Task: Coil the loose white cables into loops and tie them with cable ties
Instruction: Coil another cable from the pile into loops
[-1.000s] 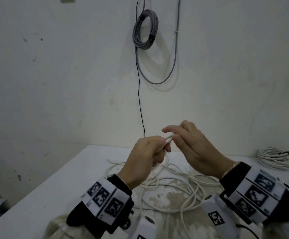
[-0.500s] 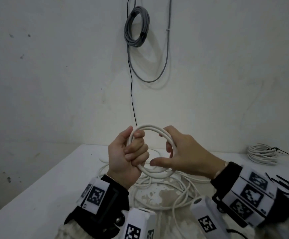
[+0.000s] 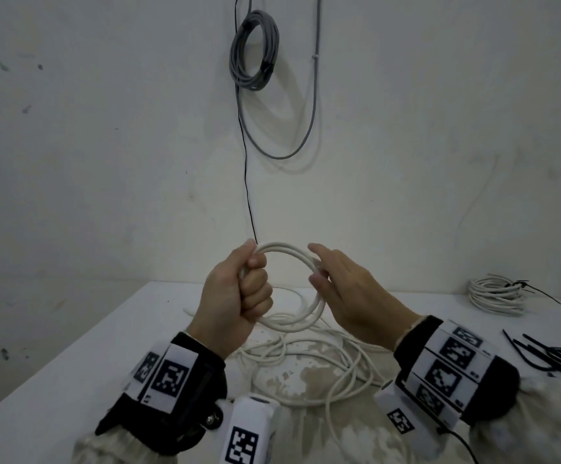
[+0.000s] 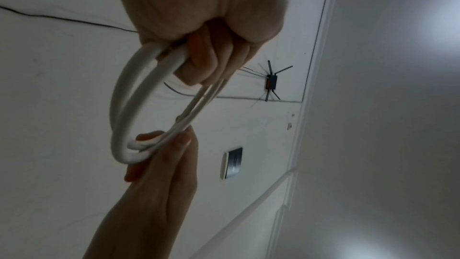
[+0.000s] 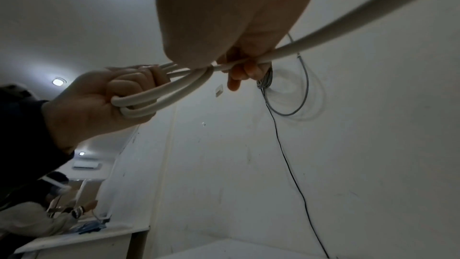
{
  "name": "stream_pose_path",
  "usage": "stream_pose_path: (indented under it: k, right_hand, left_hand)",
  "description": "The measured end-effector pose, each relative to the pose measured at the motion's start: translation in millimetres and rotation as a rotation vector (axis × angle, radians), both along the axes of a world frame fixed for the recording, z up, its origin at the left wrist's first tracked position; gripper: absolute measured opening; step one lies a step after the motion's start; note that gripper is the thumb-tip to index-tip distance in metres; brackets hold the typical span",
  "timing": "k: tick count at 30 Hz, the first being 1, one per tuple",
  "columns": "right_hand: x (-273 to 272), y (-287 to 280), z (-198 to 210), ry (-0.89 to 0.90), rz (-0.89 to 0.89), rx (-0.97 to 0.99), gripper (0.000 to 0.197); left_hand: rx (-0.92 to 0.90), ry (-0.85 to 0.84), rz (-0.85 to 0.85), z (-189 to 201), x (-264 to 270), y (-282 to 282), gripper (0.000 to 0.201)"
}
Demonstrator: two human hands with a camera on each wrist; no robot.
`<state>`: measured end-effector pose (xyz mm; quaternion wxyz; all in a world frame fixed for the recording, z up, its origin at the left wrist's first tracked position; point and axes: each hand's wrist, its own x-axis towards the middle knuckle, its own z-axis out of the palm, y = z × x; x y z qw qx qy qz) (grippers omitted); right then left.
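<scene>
Above the table (image 3: pixel 71 346), held up in front of the wall, a small coil of white cable (image 3: pixel 289 256) runs between both hands. The left hand (image 3: pixel 235 303) makes a fist round one side of the coil, fingers (image 4: pixel 211 60) curled tight over the gathered turns. The right hand (image 3: pixel 349 296) takes the far side with a lighter hold: thumb and fingers (image 5: pixel 239 74) close on the strands, the index finger lying straighter along the top. About two or three turns show in the coil. The rest of the same cable trails down from it to a loose heap (image 3: pixel 306 370) on the table below.

This cable looks light but springy. It keeps a round curve on its own, so I judge that each turn will try to open out once released. Its jacket seems smooth, so strands could slide past one another under a weak pinch. The best place to hold is likely where all the turns lie together, inside the left fist, leaving the right hand free to feed slack and lay each new turn to the same size.

Black cable ties (image 3: pixel 547 356) lie on the table at the right. Farther back sits a finished white coil (image 3: pixel 496 294), already tied.
</scene>
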<state>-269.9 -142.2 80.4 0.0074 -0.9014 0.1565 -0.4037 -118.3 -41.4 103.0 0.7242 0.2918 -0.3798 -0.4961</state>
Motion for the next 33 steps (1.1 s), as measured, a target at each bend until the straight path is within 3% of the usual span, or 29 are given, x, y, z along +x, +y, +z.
stream_pose_path:
  k: [4,8,10,12,14,17,18,21,24,28,30,33]
  right_hand:
    - [-1,-16,-14,-0.032,-0.172,-0.18,0.024]
    - [-6,-23,-11,-0.226,-0.211,-0.202,0.013]
    - [-8,-24,-12,-0.277,-0.204,-0.179,0.026]
    - [-7,-23,-17,-0.261,-0.201,-0.17,0.037]
    - [-4,-22,-32,-0.12,-0.204,-0.171,0.032]
    - [3,-18,-55,0.221,-0.224,-0.045,0.079]
    - [3,-17,-60,0.273,-0.294,-0.052,0.079]
    - [5,-5,-59,0.234,-0.464,-0.136,0.041]
    - [4,-6,-58,0.104,-0.544,-0.243,0.035]
    - [0,-8,-47,0.101,-0.725,-0.083,0.019]
    - [0,-8,-45,0.14,-0.785,0.082,0.027]
    - [-1,-12,-45,0.072,-0.753,0.133,0.033]
  left_hand:
    - [0.076,-0.097,0.083,-1,17,-1,0.039]
    - [0.127,-0.32,0.174,-8,22,1,0.036]
    - [0.112,-0.297,0.176,-9,23,3,0.034]
    - [0.071,-0.135,0.117,-6,24,4,0.033]
    - [-0.005,0.052,0.07,0,24,4,0.034]
    - [-0.101,0.18,0.098,7,29,2,0.036]
    - [-0.106,0.171,0.121,8,31,0,0.036]
    - [-0.088,0.104,0.217,5,39,-4,0.037]
    - [-0.04,0.009,0.287,2,48,-4,0.037]
    - [0.065,-0.193,0.287,-2,55,-1,0.034]
    - [0.103,-0.26,0.288,-4,56,2,0.034]
    - [0.141,-0.304,0.293,-5,57,4,0.034]
